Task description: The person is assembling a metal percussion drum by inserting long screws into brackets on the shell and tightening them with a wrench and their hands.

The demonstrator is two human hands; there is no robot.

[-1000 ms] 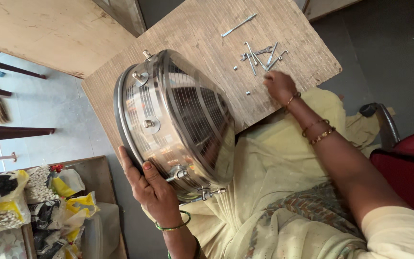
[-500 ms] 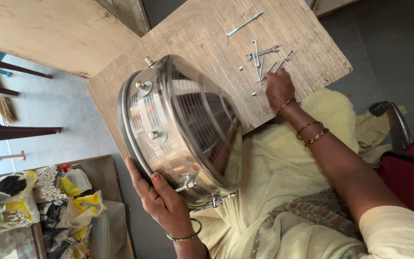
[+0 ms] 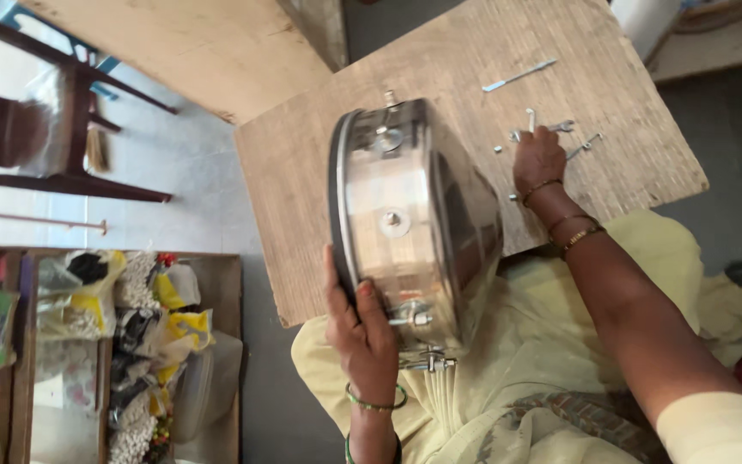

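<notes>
A person in a pale yellow garment is sitting at a worn wooden board table (image 3: 319, 163). The left hand (image 3: 362, 331) is gripping the near rim of a round, shiny steel drum shell with metal lugs and tension bolts (image 3: 405, 228), thumb along the dark edge and fingers curled over the polished wall, so the drum is standing tilted on edge between the table's near edge and the person's lap. The right hand (image 3: 539, 159) is resting knuckles-up on the table to the right of the drum, fingers bent down onto a scatter of small silver bolts and rods (image 3: 573, 142); whether they are pinching one I cannot tell. A long thin metal rod (image 3: 519, 76) is lying farther off on the board, apart from the hand. Thin bangles are circling both wrists. On the left, a dark wooden chair (image 3: 53, 129) is standing on the pale floor, and a wooden crate packed with plastic bags (image 3: 130, 344) is sitting nearer.
</notes>
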